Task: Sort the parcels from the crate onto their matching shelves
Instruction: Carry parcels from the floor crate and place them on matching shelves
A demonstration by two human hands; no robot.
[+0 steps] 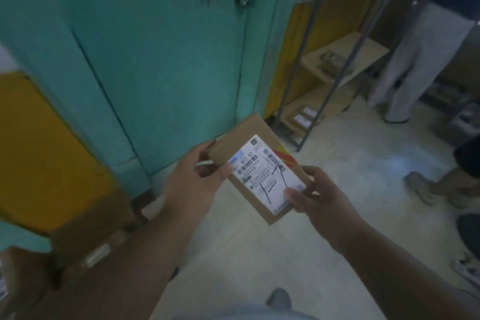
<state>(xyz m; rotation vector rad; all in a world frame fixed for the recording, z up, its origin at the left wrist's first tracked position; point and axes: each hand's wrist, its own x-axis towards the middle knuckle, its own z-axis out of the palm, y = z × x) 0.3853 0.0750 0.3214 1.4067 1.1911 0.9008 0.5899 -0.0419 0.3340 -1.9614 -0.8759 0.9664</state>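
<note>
A small brown cardboard parcel with a white shipping label is held up in front of me, tilted, over the floor. The label carries barcodes and a handwritten "1-17". My left hand grips its left edge, thumb on the label's corner. My right hand grips its lower right end, thumb pressed on the label. A metal-framed shelf rack with wooden boards stands at the right; small parcels lie on its lowest board and another sits on the board above.
A teal door with a round knob is straight ahead. Brown cartons are stacked at lower left. People's legs and shoes stand on the tiled floor at the right. My own shoe shows at the bottom.
</note>
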